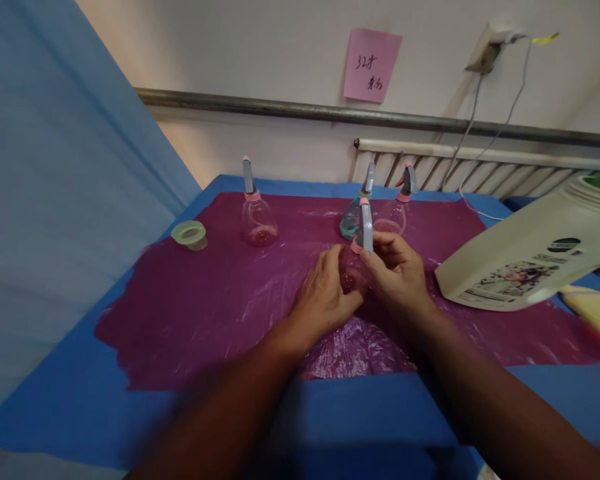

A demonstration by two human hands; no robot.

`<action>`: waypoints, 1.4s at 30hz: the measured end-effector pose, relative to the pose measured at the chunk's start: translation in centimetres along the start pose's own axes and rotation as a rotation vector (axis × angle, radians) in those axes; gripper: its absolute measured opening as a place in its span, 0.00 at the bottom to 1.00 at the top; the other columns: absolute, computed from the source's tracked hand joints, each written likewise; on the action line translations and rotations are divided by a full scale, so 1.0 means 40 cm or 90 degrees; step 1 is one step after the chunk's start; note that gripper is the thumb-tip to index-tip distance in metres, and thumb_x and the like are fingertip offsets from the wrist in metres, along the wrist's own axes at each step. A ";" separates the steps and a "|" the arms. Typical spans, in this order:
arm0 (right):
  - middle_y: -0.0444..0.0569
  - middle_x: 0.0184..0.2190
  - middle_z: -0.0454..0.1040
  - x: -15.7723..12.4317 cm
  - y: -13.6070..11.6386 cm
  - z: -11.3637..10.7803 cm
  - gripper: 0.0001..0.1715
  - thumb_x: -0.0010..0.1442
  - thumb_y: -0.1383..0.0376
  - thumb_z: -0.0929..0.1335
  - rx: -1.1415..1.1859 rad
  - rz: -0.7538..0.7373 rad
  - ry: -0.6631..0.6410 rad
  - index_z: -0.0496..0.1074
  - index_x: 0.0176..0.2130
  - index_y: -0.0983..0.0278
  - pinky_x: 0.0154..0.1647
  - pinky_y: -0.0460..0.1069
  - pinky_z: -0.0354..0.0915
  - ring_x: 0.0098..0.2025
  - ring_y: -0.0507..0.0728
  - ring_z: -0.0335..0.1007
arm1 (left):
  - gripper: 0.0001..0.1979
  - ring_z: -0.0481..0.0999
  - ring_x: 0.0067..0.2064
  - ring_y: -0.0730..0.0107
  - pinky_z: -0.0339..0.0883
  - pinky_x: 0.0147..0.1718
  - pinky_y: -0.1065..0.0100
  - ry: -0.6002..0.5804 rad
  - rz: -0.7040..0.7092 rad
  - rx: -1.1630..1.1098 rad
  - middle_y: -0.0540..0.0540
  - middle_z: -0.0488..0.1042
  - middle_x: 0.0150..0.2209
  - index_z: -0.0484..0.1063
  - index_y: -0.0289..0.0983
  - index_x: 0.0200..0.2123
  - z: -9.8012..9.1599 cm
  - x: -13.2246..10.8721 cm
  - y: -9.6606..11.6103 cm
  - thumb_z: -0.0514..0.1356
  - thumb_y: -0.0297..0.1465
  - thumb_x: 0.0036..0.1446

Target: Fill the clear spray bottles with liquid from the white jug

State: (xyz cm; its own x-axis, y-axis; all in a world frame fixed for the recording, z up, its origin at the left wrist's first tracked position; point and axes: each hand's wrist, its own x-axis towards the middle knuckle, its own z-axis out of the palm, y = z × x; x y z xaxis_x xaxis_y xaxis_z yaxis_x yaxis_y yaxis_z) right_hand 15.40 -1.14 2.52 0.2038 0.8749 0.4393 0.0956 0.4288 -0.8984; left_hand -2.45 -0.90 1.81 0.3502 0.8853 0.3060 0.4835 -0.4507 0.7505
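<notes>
My left hand (323, 293) and my right hand (399, 277) are both wrapped around a small clear pink cup (353, 270) with a grey valve stem (366, 225) on top, held upright over the purple plastic sheet (205, 300). My right fingers pinch near the pink collar under the stem. Just behind stand a teal-tinted cup (351, 220) and another pink cup (397, 212). A third pink cup (258, 223) stands alone at the back left.
A pale green ring-shaped cap (189, 234) lies at the sheet's left edge. A white plastic appliance (530, 257) leans in from the right over a yellow item (597, 310). A blue curtain (55, 200) hangs on the left; a radiator (480, 170) and pipe run behind.
</notes>
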 end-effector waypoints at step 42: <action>0.50 0.58 0.86 0.016 0.008 0.022 0.33 0.62 0.59 0.85 0.051 -0.032 0.013 0.77 0.62 0.51 0.73 0.69 0.78 0.60 0.64 0.86 | 0.55 0.71 0.77 0.38 0.71 0.73 0.34 0.010 0.141 -0.037 0.38 0.65 0.79 0.44 0.59 0.87 -0.010 0.004 -0.026 0.74 0.34 0.70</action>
State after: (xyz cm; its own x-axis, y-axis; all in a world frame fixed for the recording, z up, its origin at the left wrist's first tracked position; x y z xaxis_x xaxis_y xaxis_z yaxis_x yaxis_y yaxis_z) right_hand 14.71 -0.26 2.51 0.2213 0.8472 0.4830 0.0286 0.4894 -0.8716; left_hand -3.21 -0.25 1.31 0.4294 0.7675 0.4761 0.3490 -0.6272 0.6963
